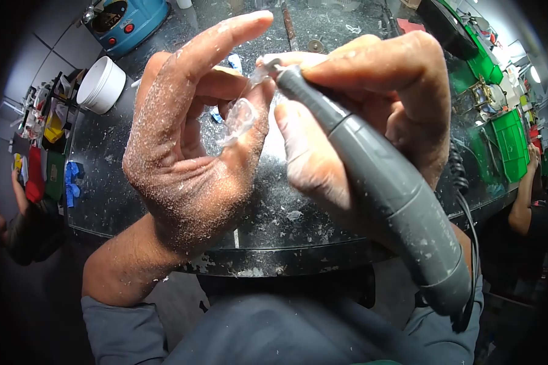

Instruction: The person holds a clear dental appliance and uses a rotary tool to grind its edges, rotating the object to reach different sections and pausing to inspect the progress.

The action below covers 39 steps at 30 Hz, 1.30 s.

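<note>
My left hand (189, 134), dusted with white powder, pinches a thin clear plastic piece (240, 118) between thumb and fingers, its index finger raised. The piece is curved and looks like a dental aligner. In my right hand (377, 79) is a grey rotary handpiece (380, 167), gripped like a pen and slanting down to the right. Its small round metal tip (273, 63) meets or nearly meets the upper end of the plastic; contact is hard to make out. A black coiled cord (458, 167) hangs beside the handpiece.
The dark, dust-specked bench (274, 222) carries a white tub (102, 85) and a blue machine (125, 24) at back left. Green bins (510, 146) and a brass-coloured device (482, 97) stand right. Other people's arms (522, 194) show at both edges.
</note>
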Each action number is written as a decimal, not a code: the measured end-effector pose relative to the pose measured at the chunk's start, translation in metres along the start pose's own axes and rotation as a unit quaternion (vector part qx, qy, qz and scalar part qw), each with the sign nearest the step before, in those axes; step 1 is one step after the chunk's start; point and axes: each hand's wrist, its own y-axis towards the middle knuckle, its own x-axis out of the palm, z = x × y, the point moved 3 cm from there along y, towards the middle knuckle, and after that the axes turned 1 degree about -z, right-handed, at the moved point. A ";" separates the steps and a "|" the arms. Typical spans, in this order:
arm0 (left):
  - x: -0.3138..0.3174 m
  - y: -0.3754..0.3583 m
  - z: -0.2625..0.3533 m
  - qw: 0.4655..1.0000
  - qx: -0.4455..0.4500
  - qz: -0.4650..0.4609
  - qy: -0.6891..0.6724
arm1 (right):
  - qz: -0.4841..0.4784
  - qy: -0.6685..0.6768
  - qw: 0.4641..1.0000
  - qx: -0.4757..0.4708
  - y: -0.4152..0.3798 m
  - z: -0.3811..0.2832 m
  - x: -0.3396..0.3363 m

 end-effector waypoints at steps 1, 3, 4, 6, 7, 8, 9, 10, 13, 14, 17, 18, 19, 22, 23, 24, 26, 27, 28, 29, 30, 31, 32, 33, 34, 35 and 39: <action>0.000 0.002 0.005 1.000 0.002 -0.007 0.008 | -0.035 -0.015 0.999 0.000 0.002 0.000 -0.006; 0.000 0.003 0.005 1.000 0.004 -0.013 0.017 | -0.028 -0.001 1.000 0.003 0.002 0.000 -0.004; 0.000 0.003 0.003 0.999 0.017 -0.007 -0.026 | -0.020 0.014 1.000 0.007 0.002 0.000 -0.003; -0.001 0.002 0.001 0.997 0.032 0.000 -0.069 | -0.026 0.005 1.000 0.002 0.004 -0.003 0.000; -0.002 0.001 -0.001 1.000 0.013 0.007 -0.022 | -0.005 0.017 1.000 0.016 0.002 -0.002 0.000; -0.003 0.000 -0.002 1.000 -0.007 0.013 0.025 | 0.017 0.029 0.999 0.031 0.001 0.000 0.000; -0.003 0.000 -0.002 1.000 -0.007 0.014 0.026 | 0.038 0.041 0.997 0.046 0.000 0.001 -0.001; -0.002 0.001 -0.001 1.000 0.008 0.014 -0.006 | 0.038 0.041 0.997 0.046 0.001 0.000 -0.003; -0.003 0.004 0.005 0.999 0.025 0.008 -0.030 | -0.014 0.017 0.997 0.079 0.006 -0.009 -0.003; -0.003 0.004 0.007 0.999 0.027 0.002 -0.022 | -0.014 0.018 0.997 0.079 0.009 -0.016 -0.003; -0.003 0.000 -0.002 0.995 0.095 0.023 -0.023 | 0.045 0.101 0.981 0.158 0.011 -0.021 0.002; -0.004 0.000 -0.001 0.995 0.096 0.024 -0.023 | 0.045 0.100 0.981 0.158 0.011 -0.021 0.002; -0.005 0.001 0.000 0.998 0.066 0.021 -0.009 | 0.043 0.103 0.981 0.161 0.012 -0.021 0.001; -0.009 -0.003 -0.008 0.997 0.061 0.008 0.053 | 0.013 0.053 0.989 0.138 0.000 -0.001 -0.001; -0.010 -0.004 -0.011 0.991 0.086 -0.001 0.101 | 0.032 0.089 0.993 0.072 -0.004 0.009 0.004; -0.011 -0.004 -0.011 0.991 0.086 -0.001 0.101 | 0.050 0.125 0.991 0.005 -0.008 0.013 0.005; -0.012 -0.004 -0.010 0.990 0.082 -0.007 0.115 | 0.015 0.088 0.994 0.055 0.000 -0.003 -0.003; -0.012 -0.005 -0.009 0.990 0.082 -0.007 0.116 | -0.020 0.051 0.993 0.105 0.002 -0.006 -0.005; -0.011 -0.006 -0.009 0.992 0.064 -0.009 0.111 | -0.020 0.051 0.993 0.105 0.002 -0.006 -0.004; -0.011 -0.006 -0.009 0.993 0.047 -0.011 0.106 | -0.023 0.042 0.996 0.081 0.003 -0.006 -0.002; -0.009 -0.006 -0.008 0.993 0.047 -0.012 0.106 | -0.026 0.034 0.998 0.056 0.003 -0.006 -0.001; -0.009 -0.005 -0.008 0.997 0.025 0.006 0.077 | -0.036 0.025 0.998 0.036 0.004 -0.006 -0.002; -0.008 -0.005 -0.008 0.999 0.003 0.024 0.047 | -0.036 0.025 0.998 0.036 0.004 -0.008 -0.003; -0.007 -0.004 -0.008 0.998 -0.006 0.037 0.049 | -0.021 0.019 0.997 0.066 0.003 -0.010 -0.003; -0.007 -0.005 -0.007 0.998 -0.006 0.037 0.049 | -0.007 0.014 0.995 0.097 0.003 -0.009 -0.004; -0.007 -0.005 -0.007 0.999 -0.017 0.032 0.038 | -0.008 0.026 0.995 0.094 0.003 -0.009 -0.003; -0.008 -0.005 -0.008 0.998 -0.035 0.036 0.029 | -0.036 0.032 0.999 0.018 0.004 -0.003 -0.001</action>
